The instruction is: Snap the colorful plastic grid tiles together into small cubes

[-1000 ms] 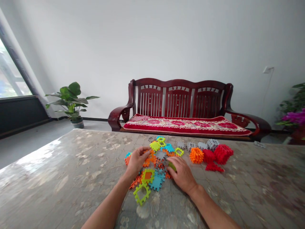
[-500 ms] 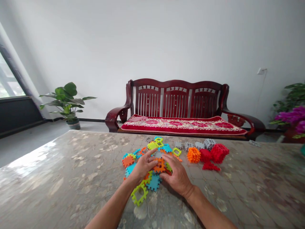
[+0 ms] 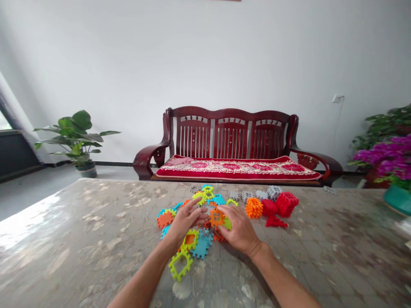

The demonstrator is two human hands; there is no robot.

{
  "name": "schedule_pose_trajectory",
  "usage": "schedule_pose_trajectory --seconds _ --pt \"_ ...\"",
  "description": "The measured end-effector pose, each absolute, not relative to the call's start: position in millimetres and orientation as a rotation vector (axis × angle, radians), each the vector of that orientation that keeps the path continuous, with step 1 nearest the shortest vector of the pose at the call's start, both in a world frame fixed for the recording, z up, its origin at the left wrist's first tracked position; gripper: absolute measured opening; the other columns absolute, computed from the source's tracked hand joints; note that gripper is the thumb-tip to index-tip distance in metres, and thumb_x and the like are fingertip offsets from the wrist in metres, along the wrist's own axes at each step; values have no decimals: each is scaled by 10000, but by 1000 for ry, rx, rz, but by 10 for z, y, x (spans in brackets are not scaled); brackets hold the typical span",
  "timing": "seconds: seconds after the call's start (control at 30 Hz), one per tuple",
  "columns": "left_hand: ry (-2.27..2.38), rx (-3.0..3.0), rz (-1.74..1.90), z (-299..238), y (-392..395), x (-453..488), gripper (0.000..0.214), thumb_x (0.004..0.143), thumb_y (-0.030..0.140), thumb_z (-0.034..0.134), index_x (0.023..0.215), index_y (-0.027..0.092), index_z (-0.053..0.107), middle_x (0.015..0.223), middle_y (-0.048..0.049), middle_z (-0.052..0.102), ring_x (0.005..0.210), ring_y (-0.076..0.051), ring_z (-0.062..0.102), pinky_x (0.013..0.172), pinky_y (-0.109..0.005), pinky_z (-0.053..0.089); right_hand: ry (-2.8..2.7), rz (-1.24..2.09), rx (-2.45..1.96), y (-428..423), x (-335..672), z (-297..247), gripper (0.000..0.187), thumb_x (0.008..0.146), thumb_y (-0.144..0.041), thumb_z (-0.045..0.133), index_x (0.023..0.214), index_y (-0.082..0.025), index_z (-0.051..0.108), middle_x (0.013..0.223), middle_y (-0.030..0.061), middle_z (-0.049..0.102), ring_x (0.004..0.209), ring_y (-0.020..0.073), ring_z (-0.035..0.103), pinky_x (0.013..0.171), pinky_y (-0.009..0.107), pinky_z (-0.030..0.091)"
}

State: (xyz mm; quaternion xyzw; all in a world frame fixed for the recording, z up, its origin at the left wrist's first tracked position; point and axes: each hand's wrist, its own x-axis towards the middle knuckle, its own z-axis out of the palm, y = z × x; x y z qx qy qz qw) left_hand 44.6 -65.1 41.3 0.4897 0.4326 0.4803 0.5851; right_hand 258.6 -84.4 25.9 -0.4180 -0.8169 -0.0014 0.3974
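Observation:
My right hand [image 3: 240,229] pinches an orange interlocking puzzle tile [image 3: 216,217] with small window-like holes, tilted up off the pile. Just behind that tile, by the right fingers, shows a lime-green tile [image 3: 227,223]. My left hand [image 3: 186,219] hovers to the left of the orange tile, fingers stretched and apart, holding nothing. Beneath and around both hands lie mixed toothed tiles. Among them are a blue tile [image 3: 202,245], a lime square frame [image 3: 180,265] at the front and a coral-orange tile [image 3: 165,219] at the left. My hands hide part of the heap.
Right of the pile stand an orange tile stack [image 3: 254,208], red tile stacks [image 3: 287,204] and grey tiles [image 3: 274,192]. The patterned table [image 3: 105,256] reaches toward a wooden bench [image 3: 229,128]. A teal flower pot [image 3: 396,200] is at the right edge.
The orange tile, earlier lying between both hands, is now tilted up in my right hand. My left hand has drawn away from it. The whole view has shifted slightly to the right.

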Motion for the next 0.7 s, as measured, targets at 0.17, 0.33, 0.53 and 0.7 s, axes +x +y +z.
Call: schedule_pose_trajectory --seconds 0.17,0.33,0.53,0.7 --pt "1355 1236 1645 400 -418 1 540 782 498 580 1204 162 573 1017 -99 709 872 -190 681 787 -333 536 -1766 28 -1281 -569 3164 394 511 784 -260 617 1286 -229 526 1189 97 648 1089 240 606 987 438 464" --pt "1976 1260 1724 223 -325 -486 382 821 349 491 1153 208 617 1030 -61 718 907 -203 665 873 -360 491 -1696 187 -1417 -414 3745 388 588 785 -246 594 1356 -233 455 1210 102 640 1130 226 596 1027 444 427" --pt "2193 1276 1417 57 -350 -685 391 823 310 480 1167 197 629 1056 -70 722 920 -216 666 804 -322 489 -1705 302 -1504 -360 3986 203 602 796 -213 548 1384 -242 420 1253 114 614 1164 216 579 1037 444 405" --pt "2229 1357 1247 -5 -320 -693 370 824 352 490 1129 230 662 960 -58 739 848 -229 676 689 -297 471 -1704 310 -1509 -316 4013 96 624 805 -205 522 1412 -252 382 1290 119 591 1188 211 563 1044 451 391"
